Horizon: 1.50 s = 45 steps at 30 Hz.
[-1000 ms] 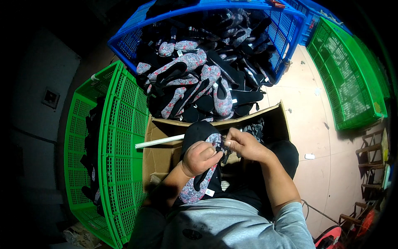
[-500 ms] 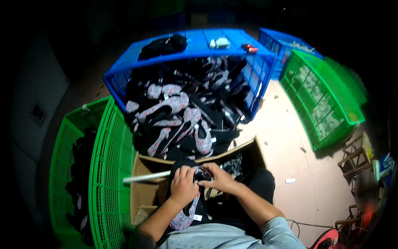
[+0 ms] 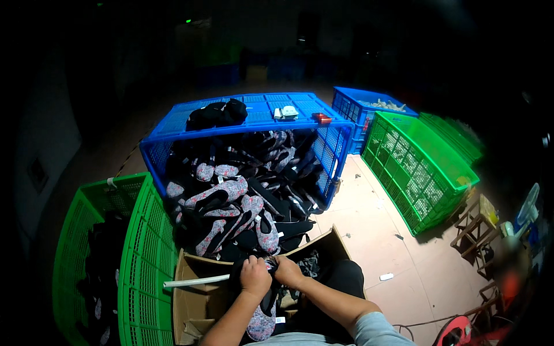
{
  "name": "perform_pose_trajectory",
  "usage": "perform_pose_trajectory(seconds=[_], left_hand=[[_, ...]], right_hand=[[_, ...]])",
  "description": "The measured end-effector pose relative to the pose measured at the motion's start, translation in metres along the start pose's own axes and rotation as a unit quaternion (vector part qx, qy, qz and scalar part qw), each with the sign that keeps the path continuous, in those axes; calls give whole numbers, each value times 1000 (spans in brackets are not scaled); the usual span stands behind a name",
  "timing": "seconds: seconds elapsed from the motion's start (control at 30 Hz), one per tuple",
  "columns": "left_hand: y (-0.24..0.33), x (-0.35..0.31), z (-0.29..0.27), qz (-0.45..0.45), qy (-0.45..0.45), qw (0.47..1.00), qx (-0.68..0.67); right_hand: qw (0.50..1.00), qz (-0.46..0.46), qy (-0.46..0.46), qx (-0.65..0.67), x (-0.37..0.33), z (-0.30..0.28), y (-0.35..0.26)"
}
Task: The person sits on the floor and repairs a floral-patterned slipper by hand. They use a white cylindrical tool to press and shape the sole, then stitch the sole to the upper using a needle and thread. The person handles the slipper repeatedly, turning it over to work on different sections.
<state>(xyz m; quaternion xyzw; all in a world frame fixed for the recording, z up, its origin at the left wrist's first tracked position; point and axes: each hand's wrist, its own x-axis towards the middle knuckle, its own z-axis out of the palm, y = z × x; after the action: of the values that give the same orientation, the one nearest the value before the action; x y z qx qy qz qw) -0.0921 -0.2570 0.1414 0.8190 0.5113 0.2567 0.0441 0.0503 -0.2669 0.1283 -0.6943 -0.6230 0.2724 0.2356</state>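
A floral fabric slipper with a black inside (image 3: 262,323) lies lengthwise over my lap, a small white tag at its side. Its far end is pinched between my left hand (image 3: 255,277) and my right hand (image 3: 289,273), which are close together with fingers curled in. My fingers cover most of that end. A white rod (image 3: 196,281) juts out leftward from beside my left hand; its right end is hidden behind dark fabric. Below my hands stands an open cardboard box (image 3: 187,303) with dark patterned pieces (image 3: 309,265) inside its right part.
Beyond the box, a blue crate on its side (image 3: 340,147) spills a pile of floral slippers (image 3: 216,193). Green crates stand left (image 3: 147,259) and right (image 3: 415,179), with another blue crate (image 3: 346,106) behind. A wooden stool (image 3: 476,225) is at right.
The view has tilted up, so everything sits lower in the picture. My right hand's fingers, more spread before, have closed in beside my left hand on the slipper's end.
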Motion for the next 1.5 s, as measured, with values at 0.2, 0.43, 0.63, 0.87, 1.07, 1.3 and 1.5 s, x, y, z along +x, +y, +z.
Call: perform_pose_trajectory(seconds=[0.2,0.43,0.63,0.87,1.07,1.3,1.5], left_hand=[[6,-18,-12,86,12,995,-46],[24,-25,-87,194,-15,976,-98],[29,-29,-145,199,-118,957,-175],[8,-39,-131,96,-187,905,-369],[-9,-59,-121,-293,-380,457,-749],[5,-80,-84,-314,-321,233,-862],[19,-85,-64,-288,-239,227,-899]], right_hand=[[998,-46,-10,33,-23,-14,11],[972,-207,-20,107,-59,-55,-5],[939,-286,-133,141,-72,-89,-29],[859,-101,-338,370,-74,-76,-7],[749,-32,-281,599,-82,-30,-9],[737,5,-252,628,-69,9,0],[886,-170,-181,390,-66,31,16]])
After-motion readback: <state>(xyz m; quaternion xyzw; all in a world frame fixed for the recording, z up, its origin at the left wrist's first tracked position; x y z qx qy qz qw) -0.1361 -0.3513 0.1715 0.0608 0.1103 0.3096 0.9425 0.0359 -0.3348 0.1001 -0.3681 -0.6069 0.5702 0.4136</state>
